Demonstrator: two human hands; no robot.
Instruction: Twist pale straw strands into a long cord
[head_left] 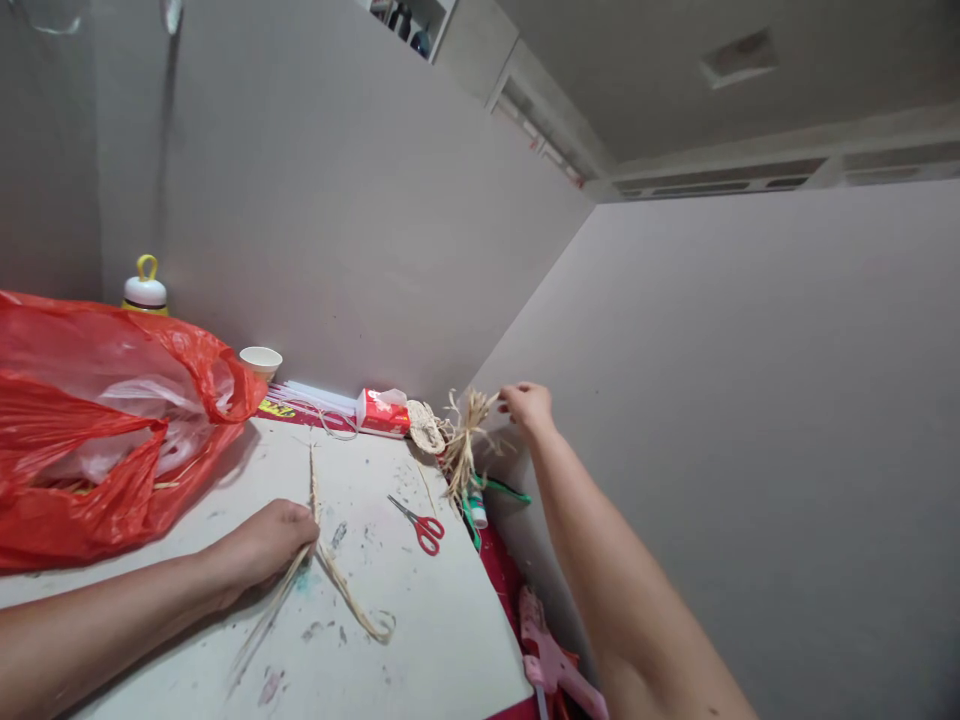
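My left hand point(277, 540) is closed around a thin braid of pale raffia point(313, 480) low over the white table. The braided end points toward the wall, while loose raffia strands point(349, 590) spread out below my fingers. Over at the back right corner, my right hand point(527, 408) pinches the tip of a strand at the side of a bushy raffia bundle point(466, 440). Red-handled scissors point(424, 528) lie on the table between my two hands, with their blades pointing up and left.
A red plastic bag point(90, 430) fills the left side, before a yellow-handled bottle point(145, 290). Along the wall are a paper cup point(261, 360), white sticks point(319, 397), a red tissue pack point(384, 412) and a woven raffia piece point(426, 428). A pink glue gun point(555, 660) sits beyond the right edge.
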